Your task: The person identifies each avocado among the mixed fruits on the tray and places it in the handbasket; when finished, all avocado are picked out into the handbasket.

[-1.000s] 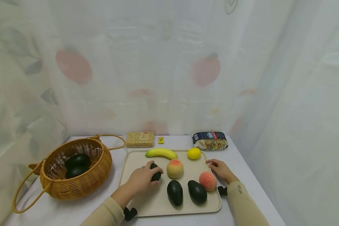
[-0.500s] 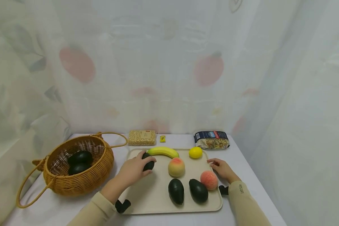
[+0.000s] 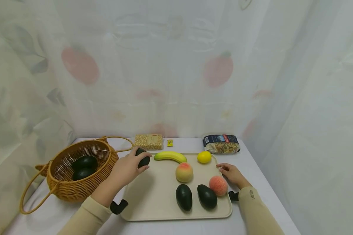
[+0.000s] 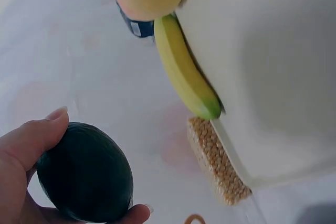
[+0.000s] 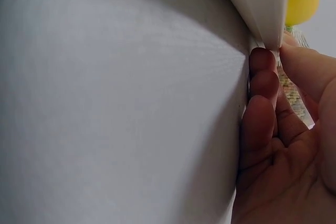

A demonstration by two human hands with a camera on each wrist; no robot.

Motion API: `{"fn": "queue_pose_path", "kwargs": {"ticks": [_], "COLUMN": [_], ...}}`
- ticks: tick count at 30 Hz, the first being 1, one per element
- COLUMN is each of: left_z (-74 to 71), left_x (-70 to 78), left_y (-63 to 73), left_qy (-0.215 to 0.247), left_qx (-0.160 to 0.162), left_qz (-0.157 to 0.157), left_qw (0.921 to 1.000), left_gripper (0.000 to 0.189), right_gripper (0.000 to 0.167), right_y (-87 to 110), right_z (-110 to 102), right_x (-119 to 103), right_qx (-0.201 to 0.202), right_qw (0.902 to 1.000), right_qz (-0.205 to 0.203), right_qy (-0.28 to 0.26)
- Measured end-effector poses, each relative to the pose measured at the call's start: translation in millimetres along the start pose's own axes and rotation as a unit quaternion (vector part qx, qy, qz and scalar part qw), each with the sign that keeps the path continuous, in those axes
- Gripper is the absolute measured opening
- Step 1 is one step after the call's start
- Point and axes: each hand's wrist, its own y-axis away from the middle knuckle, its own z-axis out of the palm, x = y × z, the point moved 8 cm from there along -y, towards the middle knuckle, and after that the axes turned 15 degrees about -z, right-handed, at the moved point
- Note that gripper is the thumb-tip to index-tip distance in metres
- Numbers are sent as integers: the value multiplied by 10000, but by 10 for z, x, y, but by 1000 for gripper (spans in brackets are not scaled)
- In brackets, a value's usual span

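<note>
My left hand (image 3: 124, 168) grips a dark green avocado (image 4: 86, 174) between thumb and fingers, raised over the tray's left edge. At the right side of the beige tray (image 3: 159, 209), my right hand (image 3: 233, 174) pinches the rim, its thumb (image 5: 304, 64) against the edge and its fingers curled below. Left of the tray stands a wicker basket (image 3: 85, 187) with two avocados (image 3: 85, 162) inside. Two more, a left avocado (image 3: 183, 197) and a right avocado (image 3: 207, 196), lie on the tray near its front, with a pink peach (image 3: 218, 185) beside the right one.
A yellow peach (image 3: 184, 172), a banana (image 3: 170, 156) and a lemon (image 3: 204, 157) occupy the tray's back half. Behind it are a bag of grain (image 3: 149, 142), a small yellow packet (image 3: 170, 143) and a pasta bag (image 3: 221, 144). The basket's handle (image 3: 122, 139) arches near my left hand.
My left hand has lifted the avocado off the tray and carried it left and back, towards the basket. My right hand has stayed at the tray's right rim.
</note>
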Motion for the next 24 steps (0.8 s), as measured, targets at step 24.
{"fn": "queue_pose_path", "kwargs": {"ticks": [24], "left_z": [-605], "left_x": [-831], "left_y": [-5], "left_qy": [351], "left_qx": [-1], "left_qz": [-1013], "left_qw": [9942], "left_gripper": [54], "right_gripper": [25], "right_y": [-5], "right_z": [3], "right_x": [72], "right_qx": [-43], "right_qw": [9999], "right_qz": [103], "right_qy": [-33]}}
